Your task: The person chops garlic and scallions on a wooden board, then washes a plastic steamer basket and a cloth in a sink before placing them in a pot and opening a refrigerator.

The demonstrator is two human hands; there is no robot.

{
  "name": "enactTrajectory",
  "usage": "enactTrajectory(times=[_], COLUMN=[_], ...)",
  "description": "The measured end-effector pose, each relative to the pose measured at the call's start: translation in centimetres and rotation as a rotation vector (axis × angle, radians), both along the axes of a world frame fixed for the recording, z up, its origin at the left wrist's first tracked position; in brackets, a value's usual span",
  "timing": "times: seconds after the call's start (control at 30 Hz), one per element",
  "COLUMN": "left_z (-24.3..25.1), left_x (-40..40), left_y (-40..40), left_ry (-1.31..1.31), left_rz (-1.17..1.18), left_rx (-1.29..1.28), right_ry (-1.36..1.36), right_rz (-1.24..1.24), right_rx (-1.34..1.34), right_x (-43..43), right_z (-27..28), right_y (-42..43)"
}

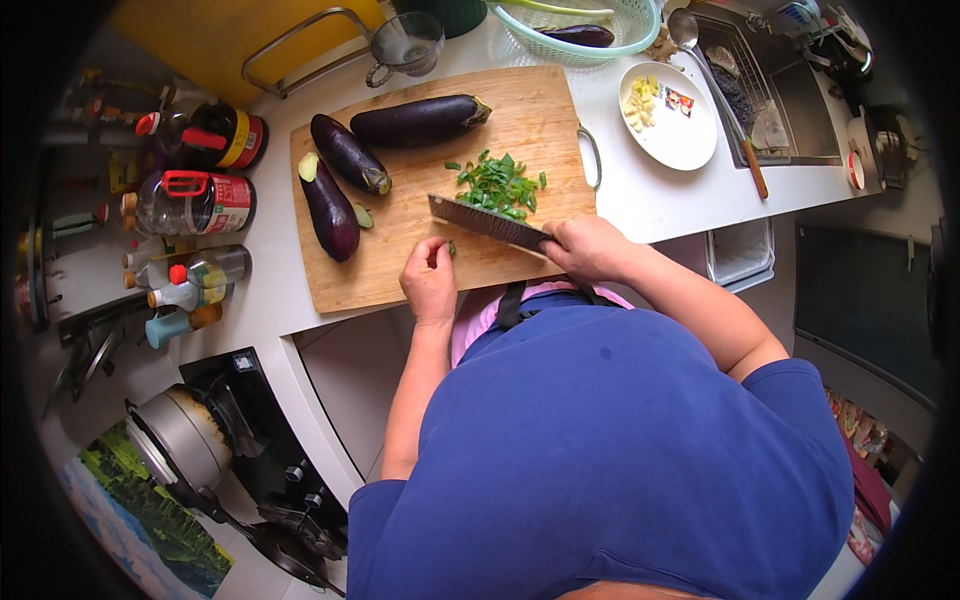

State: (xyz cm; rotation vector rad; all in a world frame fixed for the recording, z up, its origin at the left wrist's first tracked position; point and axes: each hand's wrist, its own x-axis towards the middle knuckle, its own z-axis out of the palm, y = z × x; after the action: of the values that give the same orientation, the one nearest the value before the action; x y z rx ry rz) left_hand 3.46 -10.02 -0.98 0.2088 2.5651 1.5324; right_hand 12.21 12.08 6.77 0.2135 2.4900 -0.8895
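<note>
My right hand [589, 244] grips a cleaver [487, 223] by its handle, the blade slanting up and left over the wooden cutting board [420, 214]. Just beyond the blade lies a heap of chopped scallion greens [499, 184]. Near the board's front edge, my left hand [431, 281] pinches a small green piece [451, 248] between thumb and fingers; most of it is hidden. Three eggplants rest on the left and far part of the board: one lengthwise at the far side [416, 120], one tilted [349, 154], and one with a cut pale end [328, 210]. An eggplant slice [363, 216] lies beside the last.
A white plate [686, 139] with chopped pale pieces [641, 105] stands right of the board. Behind it are a green plastic basket [637, 37] and a long-handled ladle [724, 97] by the sink [806, 112]. Sauce bottles [232, 202] line the left; a pot [184, 435] sits on the stove.
</note>
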Motion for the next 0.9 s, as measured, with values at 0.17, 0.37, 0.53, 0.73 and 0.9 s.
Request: enactTrajectory(times=[0.17, 0.37, 0.53, 0.73, 0.9], left_z=[0.0, 1.7, 2.5, 2.9, 2.5], left_x=[-1.1, -2.4, -3.0, -3.2, -2.4], left_y=[3.3, 7.0, 6.6, 6.2, 5.8], left_ry=[0.096, 0.166, 0.439, 0.507, 0.398], left_rz=[-0.086, -0.101, -0.289, -0.159, -0.202], left_rx=[0.087, 0.167, -0.118, -0.227, -0.271], right_ry=[0.039, 0.240, 0.342, 0.534, 0.611], right_rz=[-0.059, -0.178, -0.184, -0.045, -0.045], right_rx=[0.068, 0.027, 0.030, 0.229, 0.301], right_x=[-0.3, 0.5, 1.3, 2.2, 2.3], right_z=[0.8, 1.9, 0.8, -0.4, -1.4], right_y=[1.9, 2.8, 3.8, 5.2, 6.4])
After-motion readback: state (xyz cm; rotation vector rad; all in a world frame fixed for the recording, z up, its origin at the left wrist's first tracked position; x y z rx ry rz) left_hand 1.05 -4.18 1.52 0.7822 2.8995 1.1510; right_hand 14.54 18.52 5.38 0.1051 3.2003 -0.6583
